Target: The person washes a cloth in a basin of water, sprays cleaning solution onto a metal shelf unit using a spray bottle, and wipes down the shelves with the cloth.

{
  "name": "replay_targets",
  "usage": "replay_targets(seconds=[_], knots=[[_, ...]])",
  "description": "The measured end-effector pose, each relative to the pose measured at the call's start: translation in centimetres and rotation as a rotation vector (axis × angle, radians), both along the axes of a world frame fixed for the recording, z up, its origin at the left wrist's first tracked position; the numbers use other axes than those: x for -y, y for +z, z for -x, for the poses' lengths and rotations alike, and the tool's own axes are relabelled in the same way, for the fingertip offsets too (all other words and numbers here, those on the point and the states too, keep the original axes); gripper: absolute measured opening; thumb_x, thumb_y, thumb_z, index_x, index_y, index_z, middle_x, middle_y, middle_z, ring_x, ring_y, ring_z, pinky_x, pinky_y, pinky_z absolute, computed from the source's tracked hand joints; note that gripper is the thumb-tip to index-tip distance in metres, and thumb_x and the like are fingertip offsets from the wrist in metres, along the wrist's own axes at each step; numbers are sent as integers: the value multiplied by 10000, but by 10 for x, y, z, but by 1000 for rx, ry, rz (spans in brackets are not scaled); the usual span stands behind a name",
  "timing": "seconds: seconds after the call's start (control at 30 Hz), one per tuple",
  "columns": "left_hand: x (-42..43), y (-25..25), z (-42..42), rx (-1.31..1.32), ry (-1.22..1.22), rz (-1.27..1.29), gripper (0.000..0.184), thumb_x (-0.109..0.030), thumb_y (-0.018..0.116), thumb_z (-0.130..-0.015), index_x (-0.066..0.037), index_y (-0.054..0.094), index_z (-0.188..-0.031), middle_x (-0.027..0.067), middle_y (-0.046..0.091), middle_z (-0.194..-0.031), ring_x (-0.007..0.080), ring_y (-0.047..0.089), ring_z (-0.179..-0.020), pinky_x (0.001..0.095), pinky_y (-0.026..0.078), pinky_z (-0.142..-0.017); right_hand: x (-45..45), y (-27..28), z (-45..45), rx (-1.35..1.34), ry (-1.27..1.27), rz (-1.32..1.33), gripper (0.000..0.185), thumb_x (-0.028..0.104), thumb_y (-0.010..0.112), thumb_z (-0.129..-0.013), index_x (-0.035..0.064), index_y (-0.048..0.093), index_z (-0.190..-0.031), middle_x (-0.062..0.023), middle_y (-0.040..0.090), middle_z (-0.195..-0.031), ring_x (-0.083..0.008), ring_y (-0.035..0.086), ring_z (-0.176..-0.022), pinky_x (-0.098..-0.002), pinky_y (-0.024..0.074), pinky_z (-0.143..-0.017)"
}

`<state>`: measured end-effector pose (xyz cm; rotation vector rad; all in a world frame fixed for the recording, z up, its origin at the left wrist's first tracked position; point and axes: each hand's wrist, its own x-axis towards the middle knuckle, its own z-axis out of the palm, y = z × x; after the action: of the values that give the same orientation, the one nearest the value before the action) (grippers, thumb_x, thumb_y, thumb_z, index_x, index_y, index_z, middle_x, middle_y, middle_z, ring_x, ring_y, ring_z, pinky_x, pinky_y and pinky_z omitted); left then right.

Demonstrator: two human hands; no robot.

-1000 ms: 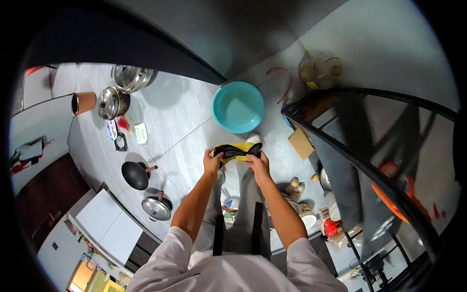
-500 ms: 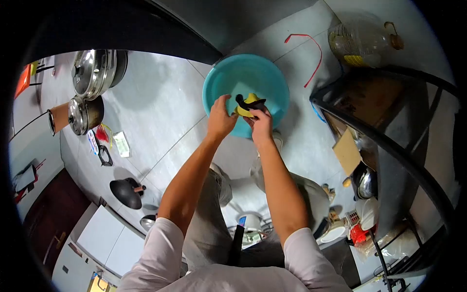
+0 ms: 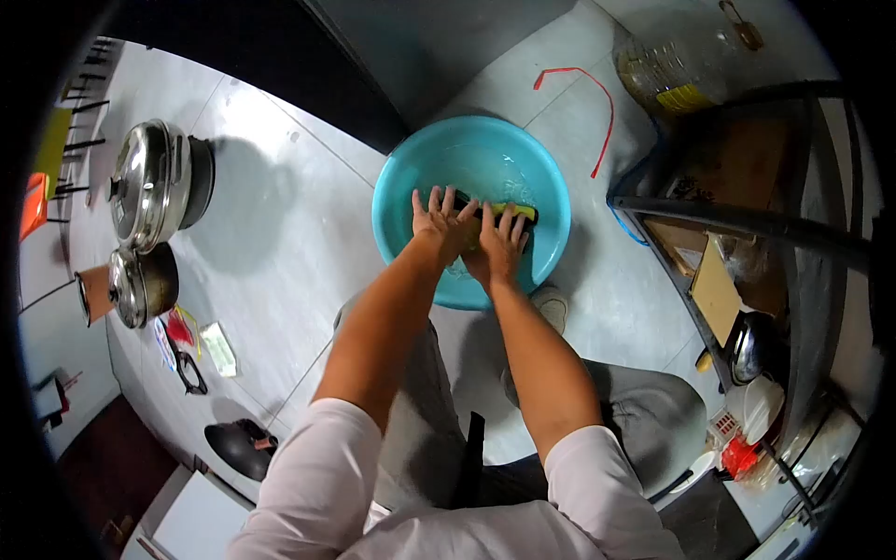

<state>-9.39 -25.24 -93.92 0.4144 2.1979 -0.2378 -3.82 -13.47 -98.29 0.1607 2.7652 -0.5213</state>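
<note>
A round turquoise basin (image 3: 396, 177) with clear water (image 3: 481, 163) in it stands on the tiled floor in front of me. Both my hands are down inside it. In the water lies a soft yellow-and-black item (image 3: 515, 211), mostly covered by my hands; its kind cannot be made out. My left hand (image 3: 441, 226) is spread flat, fingers apart, at the item's left side. Beside it, my right hand (image 3: 497, 248) lies palm down on the item with fingers stretched out. Neither hand is wrapped round it.
Lidded pots (image 3: 149, 187) stand on the floor at left, with a black wok (image 3: 240, 450) nearer me. A red strap (image 3: 609, 121) lies right of the basin. A large clear bottle (image 3: 672, 75) and a black metal shelf (image 3: 747, 213) line the right side.
The yellow-and-black item, held between both hands above the basin before, is now down in the water. My fingers have gone from pinching it to lying spread over it. The view has shifted.
</note>
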Motion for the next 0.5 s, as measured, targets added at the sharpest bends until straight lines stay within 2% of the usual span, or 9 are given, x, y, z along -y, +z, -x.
replay_targets(seconds=[0.1,0.13,0.23,0.33,0.43,0.47,0.5], knots=[[-10,-10,-6,-112,-50,-23,1023,-530,661,-914,-323,-17,-1651,112,22,-1728,335,27,-1589,650,4,-1230,-1,-10,-3,152,48,-44,1004,437,742,-825,146,203,-1621,-251,113,-1672,-520,71,-1530,-684,127,-1197],[-10,-16,-10,-101,-143,14,811,-454,495,-1017,-320,13,-1655,84,2,-1734,282,14,-1596,608,-55,-1236,-2,-22,-2,205,51,-35,1034,447,725,-833,132,150,-1633,-240,41,-1686,-503,-4,-1542,-683,70,-1203],[-11,-25,-22,-190,-152,-2,809,-438,492,-1020,-311,7,-1656,80,-4,-1734,273,22,-1596,585,-50,-1245,-1,-35,-13,60,85,-146,827,381,638,-912,131,263,-1606,-210,187,-1663,-492,126,-1534,-690,152,-1198],[-8,-42,-31,-257,-102,-96,855,-434,561,-986,-279,51,-1654,118,47,-1721,301,46,-1589,580,-30,-1252,-7,-122,-30,-582,143,-589,664,297,523,-993,122,303,-1594,-199,217,-1663,-492,177,-1522,-705,153,-1189],[-4,-63,-34,-301,-72,-184,879,-395,609,-967,-260,74,-1652,147,90,-1708,335,72,-1581,585,0,-1254,-6,-127,-32,-463,152,-604,591,275,452,-1026,121,334,-1585,-197,223,-1668,-497,199,-1515,-729,152,-1173],[-3,-66,-34,-302,-86,-182,891,-393,621,-959,-254,78,-1652,157,89,-1706,340,76,-1580,588,7,-1254,-5,-128,-31,-436,164,-646,635,321,466,-1022,125,297,-1602,-193,181,-1684,-509,171,-1520,-750,139,-1163],[0,-67,-33,-303,-97,-179,903,-391,633,-951,-248,81,-1651,167,88,-1704,346,79,-1579,590,14,-1253,-3,-119,-29,-295,142,-518,639,322,466,-1022,126,290,-1604,-195,179,-1683,-512,164,-1520,-755,130,-1160]])
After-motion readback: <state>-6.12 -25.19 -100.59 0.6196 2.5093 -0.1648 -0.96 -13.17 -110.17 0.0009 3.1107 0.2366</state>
